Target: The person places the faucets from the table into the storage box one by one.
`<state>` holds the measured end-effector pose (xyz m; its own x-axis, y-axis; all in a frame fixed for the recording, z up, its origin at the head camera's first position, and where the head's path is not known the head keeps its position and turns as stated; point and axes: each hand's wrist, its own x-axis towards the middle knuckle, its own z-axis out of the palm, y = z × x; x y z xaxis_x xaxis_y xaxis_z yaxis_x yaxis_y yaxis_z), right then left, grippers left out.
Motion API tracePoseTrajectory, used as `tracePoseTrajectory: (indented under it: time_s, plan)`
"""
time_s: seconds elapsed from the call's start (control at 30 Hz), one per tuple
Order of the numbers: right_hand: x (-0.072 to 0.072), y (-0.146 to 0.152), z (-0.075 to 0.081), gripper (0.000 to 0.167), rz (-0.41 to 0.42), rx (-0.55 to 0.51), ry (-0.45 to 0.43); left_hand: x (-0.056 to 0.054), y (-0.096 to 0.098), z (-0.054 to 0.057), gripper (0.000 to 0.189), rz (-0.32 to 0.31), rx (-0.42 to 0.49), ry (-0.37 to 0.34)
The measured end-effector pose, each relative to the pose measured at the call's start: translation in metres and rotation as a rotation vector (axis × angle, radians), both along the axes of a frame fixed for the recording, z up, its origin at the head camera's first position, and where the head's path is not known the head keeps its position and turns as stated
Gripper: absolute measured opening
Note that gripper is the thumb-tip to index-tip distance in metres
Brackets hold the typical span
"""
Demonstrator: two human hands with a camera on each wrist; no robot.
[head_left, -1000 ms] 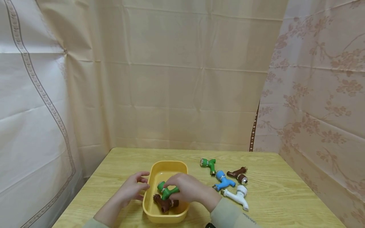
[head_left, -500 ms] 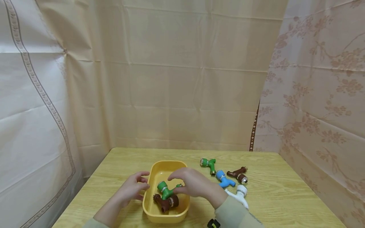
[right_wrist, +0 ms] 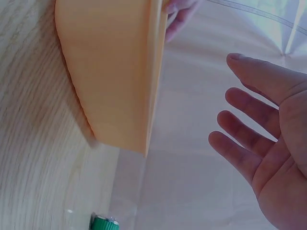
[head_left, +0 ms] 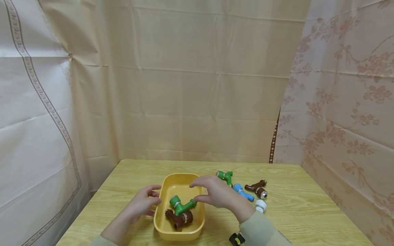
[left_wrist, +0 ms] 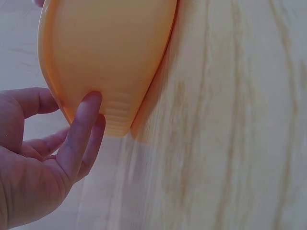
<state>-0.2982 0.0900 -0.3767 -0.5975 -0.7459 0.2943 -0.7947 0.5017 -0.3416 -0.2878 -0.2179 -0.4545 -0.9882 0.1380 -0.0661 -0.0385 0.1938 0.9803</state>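
Note:
A yellow plastic basin (head_left: pixel 180 235) stands on the table, with a green faucet (head_left: pixel 181 206) and a brown faucet (head_left: pixel 178 219) lying against each other inside. My left hand (head_left: pixel 140 206) is at the basin's left side; in the left wrist view its spread fingers (left_wrist: pixel 86 120) touch the outer wall near the rim. Over the basin's right rim hovers my right hand (head_left: pixel 215 193), thumb and fingers apart and nothing between them. The right wrist view shows that hand (right_wrist: pixel 273 139) clear of the basin wall (right_wrist: pixel 105 72).
Right of the basin lie another green faucet (head_left: pixel 227 177), a blue faucet (head_left: pixel 244 194), a brown faucet (head_left: pixel 258 188) and a white faucet (head_left: pixel 261 206). My right forearm partly hides the blue and white ones. A curtain (head_left: pixel 197 102) hangs behind the table (head_left: pixel 307 212).
My right hand has let go of the green faucet, leaving it in the basin, and has moved up and right to the rim. My left hand has stayed in place.

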Motion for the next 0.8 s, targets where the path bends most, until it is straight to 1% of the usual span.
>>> tracePoseTrajectory:
  time_s: [0.2, 0.43, 0.67, 0.8]
  plan:
    - [-0.001, 0.012, 0.001, 0.038, -0.027, -0.039, 0.029, 0.0, 0.0, 0.001, 0.064, 0.001, -0.003, -0.002]
    - [-0.002, 0.028, 0.001, 0.041, -0.065, -0.074, 0.015, 0.001, 0.001, 0.002, 0.063, 0.002, -0.002, -0.006]
    - [0.0, 0.042, 0.002, 0.041, -0.134, -0.102, -0.014, 0.002, 0.0, 0.002, 0.064, -0.003, 0.007, -0.004]
    - [0.0, 0.052, 0.001, 0.042, -0.159, -0.114, -0.017, 0.002, 0.001, 0.003, 0.063, 0.001, 0.0, -0.007]
